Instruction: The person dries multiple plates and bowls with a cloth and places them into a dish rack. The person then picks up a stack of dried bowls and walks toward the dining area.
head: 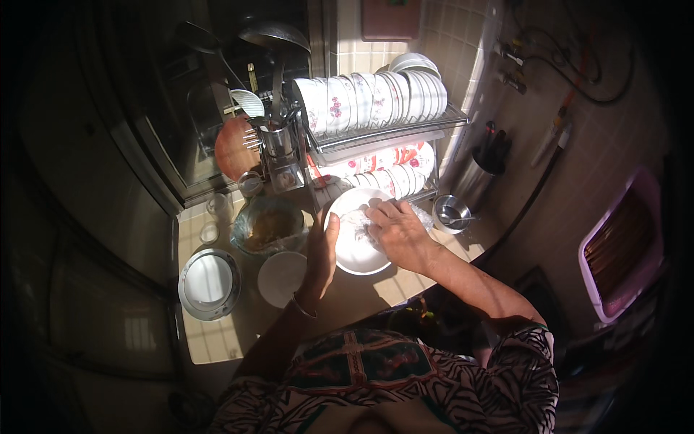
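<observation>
A white bowl (362,259) is tilted above the counter in strong sunlight. My left hand (322,252) grips its left rim, with the thumb over the edge. My right hand (398,230) presses a whitish cloth (355,219) against the inside of the bowl, fingers bent; part of the cloth shows past the hand on the right. Glare hides the cloth's detail. Left of my left hand, a round white dish (282,278) lies on the counter. Farther left stands a white bowl (208,279) on or in a wider grey-rimmed dish; which of the two, I cannot tell.
A two-tier metal dish rack (374,135) full of bowls and plates stands behind. Left of it are a steel utensil holder (278,140) and a plastic-covered bowl (268,225). A small metal bowl (451,209) with a spoon and a steel knife holder (470,176) stand at right.
</observation>
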Demonstrator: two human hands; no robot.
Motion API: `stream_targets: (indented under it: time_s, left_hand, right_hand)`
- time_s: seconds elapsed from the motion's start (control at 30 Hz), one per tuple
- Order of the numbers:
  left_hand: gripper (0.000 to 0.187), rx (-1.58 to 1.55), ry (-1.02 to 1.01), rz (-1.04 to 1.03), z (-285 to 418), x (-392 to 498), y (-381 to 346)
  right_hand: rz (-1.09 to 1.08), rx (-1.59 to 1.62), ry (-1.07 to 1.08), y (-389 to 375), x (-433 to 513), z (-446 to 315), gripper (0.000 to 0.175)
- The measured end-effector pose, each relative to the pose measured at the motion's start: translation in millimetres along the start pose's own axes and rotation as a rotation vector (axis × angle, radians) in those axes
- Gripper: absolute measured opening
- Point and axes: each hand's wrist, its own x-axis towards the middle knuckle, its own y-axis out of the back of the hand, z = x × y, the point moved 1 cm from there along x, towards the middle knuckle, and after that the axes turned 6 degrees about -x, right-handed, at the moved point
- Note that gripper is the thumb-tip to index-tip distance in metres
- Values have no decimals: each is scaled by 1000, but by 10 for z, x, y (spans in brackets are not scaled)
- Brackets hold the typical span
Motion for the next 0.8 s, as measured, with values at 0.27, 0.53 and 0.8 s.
stream_targets:
  time_s: [0.27,0.53,0.8]
  left_hand:
    - [47,275,-203,26,12,-10,-80]
    - [51,-371,281,224,-117,-29,-32]
    - [37,-703,275,-348,-602,-242,149]
  right_hand:
    - [161,1427,-753,-211,129,-571,25]
    - [708,1870,-937,222,-2,42,23]
    - [712,216,-58,329,-101,-381,15]
